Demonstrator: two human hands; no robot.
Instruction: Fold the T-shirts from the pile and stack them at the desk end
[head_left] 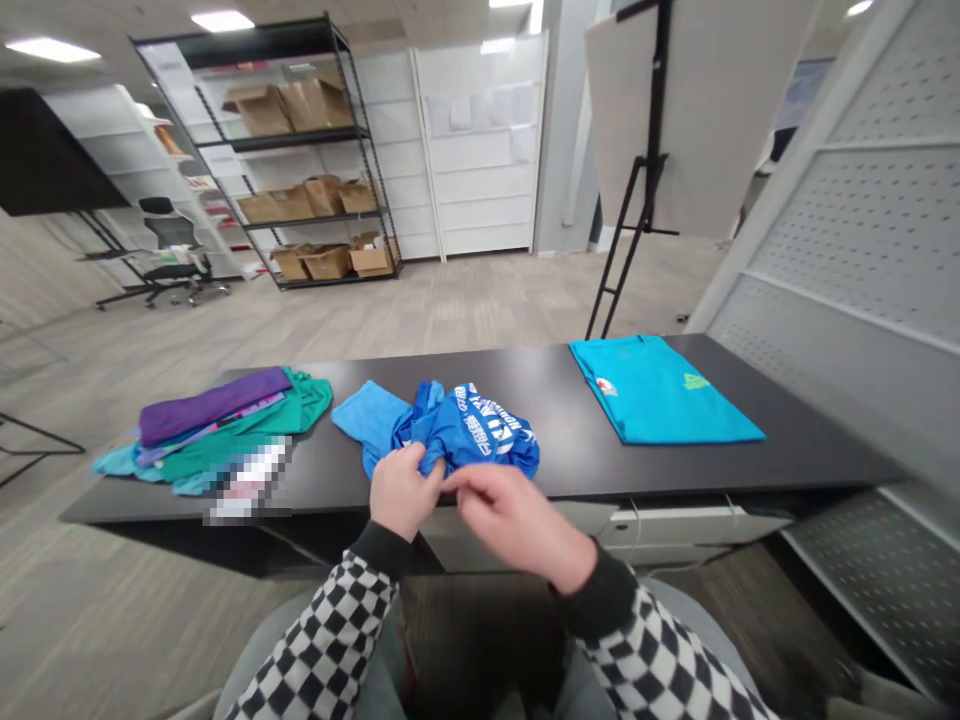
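Note:
A crumpled blue T-shirt [480,430] with white lettering lies bunched near the middle of the dark table, a lighter blue part [373,408] spread at its left. My left hand [405,490] is closed on the shirt's near edge, thumb and fingers pressed on the cloth. Just to its right is my right hand [517,515], its fingers curled and the index fingertip meeting the left fingers at the cloth's edge. Whatever the right fingers pinch is hidden and slightly blurred. To the right lies a neatly folded turquoise T-shirt [667,390].
A pile of garments, purple [210,405] and green [247,435] among them, lies at the table's left, by a blurred-out patch. The dark table [570,470] has drawers [675,527] beneath. A perforated panel [862,240] stands at right, an easel [630,240] beyond.

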